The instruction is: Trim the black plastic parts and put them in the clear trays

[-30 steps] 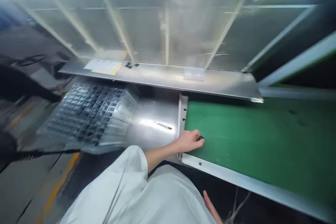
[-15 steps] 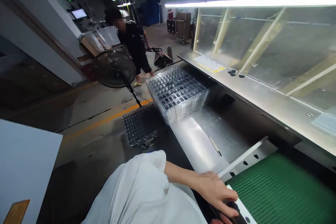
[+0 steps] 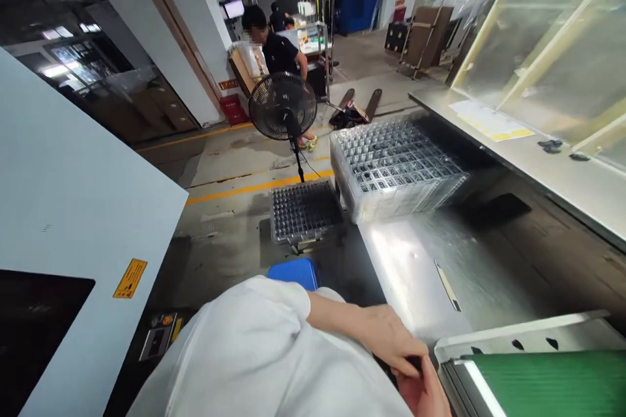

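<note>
My left hand [image 3: 388, 333], reaching from a white sleeve, has its fingers closed round a small black part [image 3: 415, 361] whose kind I cannot make out. Directly below, my right hand [image 3: 426, 392] meets it with thumb and fingers pressed at the same part; the frame's lower edge cuts it off. Both hands are at the near corner of a green ribbed conveyor belt [image 3: 552, 378], left of its metal end. A slim knife-like tool [image 3: 447, 285] lies on the metal table [image 3: 405, 273] beyond them.
Stacked clear compartment trays [image 3: 405, 199] stand at the table's far end, another tray [image 3: 306, 208] lower to the left. Behind are a standing fan [image 3: 283, 107], a person [image 3: 281, 52] and a pallet truck [image 3: 355, 111]. A blue object [image 3: 296, 272] and a white cabinet [image 3: 92, 195] are leftward.
My view has swung left, showing more of the cabinet and floor. My left hand has come off the conveyor's edge, and my right hand now shows more beside it. The person has shifted behind the fan.
</note>
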Demonstrator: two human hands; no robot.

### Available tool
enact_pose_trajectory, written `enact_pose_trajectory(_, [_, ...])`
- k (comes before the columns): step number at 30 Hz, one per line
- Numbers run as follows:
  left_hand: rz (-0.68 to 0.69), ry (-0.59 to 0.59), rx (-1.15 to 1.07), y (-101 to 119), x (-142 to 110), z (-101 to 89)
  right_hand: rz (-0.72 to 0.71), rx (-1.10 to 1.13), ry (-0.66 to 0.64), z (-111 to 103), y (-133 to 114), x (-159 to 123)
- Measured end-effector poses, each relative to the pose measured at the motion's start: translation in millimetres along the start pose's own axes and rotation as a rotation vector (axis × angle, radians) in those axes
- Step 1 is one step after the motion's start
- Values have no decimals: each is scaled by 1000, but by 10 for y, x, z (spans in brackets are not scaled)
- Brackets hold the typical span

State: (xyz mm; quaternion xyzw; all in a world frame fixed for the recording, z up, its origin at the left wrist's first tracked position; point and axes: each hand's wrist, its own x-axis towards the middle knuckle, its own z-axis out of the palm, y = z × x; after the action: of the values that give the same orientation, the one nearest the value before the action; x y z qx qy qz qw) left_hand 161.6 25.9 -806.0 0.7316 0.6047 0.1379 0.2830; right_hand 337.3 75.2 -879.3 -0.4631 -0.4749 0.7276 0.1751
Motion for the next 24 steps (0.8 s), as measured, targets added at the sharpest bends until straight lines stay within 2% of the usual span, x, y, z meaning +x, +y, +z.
enact_pose_trajectory(2, [-36,88,-79,-48,-79,-37,-4,117,56,129,-201,-76])
enact_pose_trajectory(4, [-122,178,-177,-165,-152,-80,2,210,28,263,-392,-108])
enact_pose_trajectory(6, [-265,266,-277,-367,-216,-137,45,264,23,370,-534,-74])
enact_pose_trajectory(8, [-401,375,-422,-659,-269,-215,90,268,42,434,-626,26])
enact_pose_trajectory(12, [-698,626,-1002,-1489,-334,-423,163,230,60,553,-791,386])
enact_pose_trajectory(15, [-965,717,-1348,-2244,-397,-566,188,215,107,785,-1023,702])
enact_pose_trajectory(18, [-1169,789,-1463,-2981,-545,-617,151,129,128,1114,-1309,977])
enact_pose_trajectory(20, [-1295,855,-1523,-3407,-674,-582,146,35,115,1307,-1455,1129])
enact_pose_trajectory(24, [-1490,972,-1594,-4065,-865,-381,244,-112,148,1481,-1513,1334])
